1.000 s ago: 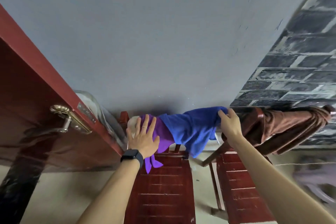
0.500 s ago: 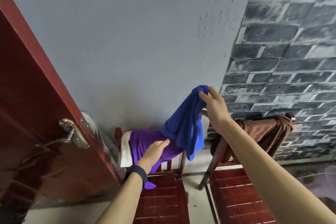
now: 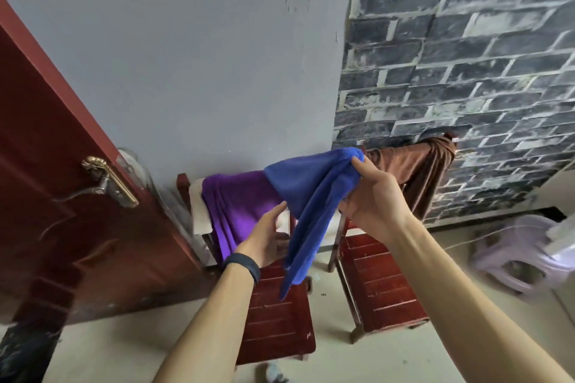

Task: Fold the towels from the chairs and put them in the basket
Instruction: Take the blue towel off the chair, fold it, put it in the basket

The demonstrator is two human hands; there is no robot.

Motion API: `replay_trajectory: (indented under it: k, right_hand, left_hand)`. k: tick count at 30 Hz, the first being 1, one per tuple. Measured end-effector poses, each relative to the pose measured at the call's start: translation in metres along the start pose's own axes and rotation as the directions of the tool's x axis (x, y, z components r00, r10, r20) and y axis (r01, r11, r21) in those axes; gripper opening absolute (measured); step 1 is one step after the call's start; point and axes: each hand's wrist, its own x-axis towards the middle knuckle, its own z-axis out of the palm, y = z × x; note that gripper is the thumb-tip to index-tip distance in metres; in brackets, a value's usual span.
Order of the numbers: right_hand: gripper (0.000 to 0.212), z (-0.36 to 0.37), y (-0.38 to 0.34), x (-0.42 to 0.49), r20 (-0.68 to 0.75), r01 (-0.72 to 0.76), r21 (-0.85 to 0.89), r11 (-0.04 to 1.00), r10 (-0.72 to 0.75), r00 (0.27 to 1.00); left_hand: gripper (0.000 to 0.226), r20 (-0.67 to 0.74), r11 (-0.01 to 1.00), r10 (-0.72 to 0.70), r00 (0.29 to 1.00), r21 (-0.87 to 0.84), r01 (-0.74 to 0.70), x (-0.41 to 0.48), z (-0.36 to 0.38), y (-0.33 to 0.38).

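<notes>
Head view: pickup, right hand (image 3: 371,200) grips blue towel (image 3: 306,186). Left hand (image 3: 267,238), relaxed at seven o'clock, should catch a corner

Red-brown door (image 3: 62,211) at left, bearing a brass lever handle (image 3: 110,181) on its face. Right of the door: plain grey wall (image 3: 202,56). Farther right of the door: dark brick-pattern wall (image 3: 466,56), with a pale plastic stool (image 3: 522,255) standing on the beige floor (image 3: 342,361).

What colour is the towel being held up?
The towel is blue; the head view shows it best.
</notes>
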Motion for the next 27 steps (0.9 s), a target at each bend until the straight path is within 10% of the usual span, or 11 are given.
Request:
replay_trajectory:
  k: [5, 12, 21, 25, 27]
  right_hand:
    - [0.019, -0.037, 0.004, -0.040, -0.072, -0.014, 0.001, 1.000, 0.014, 0.997]
    - [0.021, -0.113, 0.027, -0.083, -0.205, -0.058, 0.181, 0.982, 0.095, 0.974]
    - [0.054, -0.168, 0.107, -0.083, -0.471, -0.311, 0.003, 0.951, 0.275, 0.838]
    - [0.058, -0.173, 0.127, -0.096, -0.521, -0.301, 0.007, 0.954, 0.260, 0.813]
    - [0.062, -0.175, 0.136, -0.106, -0.498, -0.358, 0.026, 0.933, 0.323, 0.805]
  left_hand:
    - [0.039, 0.251, 0.975, -0.024, 0.968, -0.207, 0.078, -0.014, 0.031, -0.036]
    - [0.005, 0.105, 0.997, 0.062, 0.993, -0.051, -0.056, -0.024, 0.012, -0.040]
    - [0.015, -0.127, 0.979, 0.193, 0.973, -0.035, -0.199, -0.032, -0.033, -0.061]
    - [0.062, -0.226, 0.976, 0.217, 0.950, 0.022, -0.218, -0.037, -0.058, -0.087]
    - [0.036, -0.261, 0.983, 0.183, 0.948, 0.051, -0.176, -0.042, -0.064, -0.104]
